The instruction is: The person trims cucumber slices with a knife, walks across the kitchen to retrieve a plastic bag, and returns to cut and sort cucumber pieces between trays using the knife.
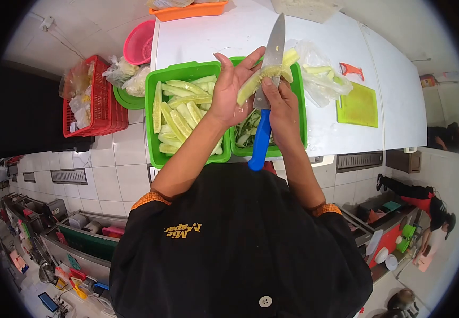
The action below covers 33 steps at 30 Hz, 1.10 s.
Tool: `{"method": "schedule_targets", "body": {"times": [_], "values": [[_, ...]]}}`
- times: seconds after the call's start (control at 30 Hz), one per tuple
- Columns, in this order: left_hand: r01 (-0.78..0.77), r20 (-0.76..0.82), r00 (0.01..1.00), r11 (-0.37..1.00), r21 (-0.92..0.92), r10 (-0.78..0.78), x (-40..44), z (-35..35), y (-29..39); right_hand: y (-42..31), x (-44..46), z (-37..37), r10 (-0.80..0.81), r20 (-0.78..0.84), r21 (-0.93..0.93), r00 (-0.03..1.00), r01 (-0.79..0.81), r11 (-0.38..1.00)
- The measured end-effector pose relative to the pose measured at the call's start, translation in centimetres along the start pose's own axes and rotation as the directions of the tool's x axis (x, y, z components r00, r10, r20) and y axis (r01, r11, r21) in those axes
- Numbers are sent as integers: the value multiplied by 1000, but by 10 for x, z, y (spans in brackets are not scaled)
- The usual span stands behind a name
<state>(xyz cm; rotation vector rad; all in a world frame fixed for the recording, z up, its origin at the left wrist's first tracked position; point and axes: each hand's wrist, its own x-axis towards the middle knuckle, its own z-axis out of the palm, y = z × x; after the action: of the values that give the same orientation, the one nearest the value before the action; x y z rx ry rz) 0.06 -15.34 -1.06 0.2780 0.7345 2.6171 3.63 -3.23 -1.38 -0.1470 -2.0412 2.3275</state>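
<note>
The right hand point(283, 106) clasps the knife point(261, 100) and a cucumber piece point(249, 89) over the right green tub point(303, 122) of peelings point(244, 131), the left hand point(226, 96) spread wide alongside; the step appears to be seed trimming, next requiring a steadied piece, with cut spears point(182, 117) lying in the left green tub point(151, 106).

A blue-handled knife point(261, 100) (its broad blade pointing away) crosses a curved, pale-green cucumber piece point(248, 88).

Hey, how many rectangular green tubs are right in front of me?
2. The left tub holds pale cucumber pieces; the right tub, beside it, holds green peelings and sits partly behind your right hand. Anything beneath them would be hidden.
</note>
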Motion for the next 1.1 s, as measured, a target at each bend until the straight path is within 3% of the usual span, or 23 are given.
{"method": "schedule_targets", "body": {"times": [0.07, 0.17, 0.3, 0.4, 0.5, 0.6, 0.73, 0.83, 1.1], "values": [[-21, -41, 999, 999, 47, 23, 1, -3, 0, -2, -3, 3, 2, 13, 1, 1000, -2, 1000], [-57, -48, 997, 994, 96, 62, 4, -6, 1, 13, -7, 2, -12, 40, -233, 999, 21, 972], [-40, -15, 999, 995, 96, 42, 6, -12, 5, 10, -12, 12, -115, 114, -299, 987, 144, 943], [14, 20, 1000, 999, 44, -14, 2, -16, 5, 16, -8, 9, -122, 42, -249, 992, 128, 960], [49, -14, 999, 999, -16, -49, -3, -12, 4, 11, 1, 0, 22, -51, -88, 998, -26, 996], [58, -45, 997, 998, 16, -57, -2, -10, 1, -6, 6, -2, -21, -45, -37, 999, 20, 999], [42, -22, 999, 998, 49, -41, 1, -2, 3, -2, 1, 0, -236, -25, -373, 971, 210, 904], [39, -30, 999, 998, 48, -37, 2, -1, 4, 2, 2, 2, -258, -28, -373, 966, 230, 899], [-14, -79, 997, 994, 111, 23, 12, -8, 3, 9, -5, 9, -96, 12, -243, 995, 96, 965]]}}
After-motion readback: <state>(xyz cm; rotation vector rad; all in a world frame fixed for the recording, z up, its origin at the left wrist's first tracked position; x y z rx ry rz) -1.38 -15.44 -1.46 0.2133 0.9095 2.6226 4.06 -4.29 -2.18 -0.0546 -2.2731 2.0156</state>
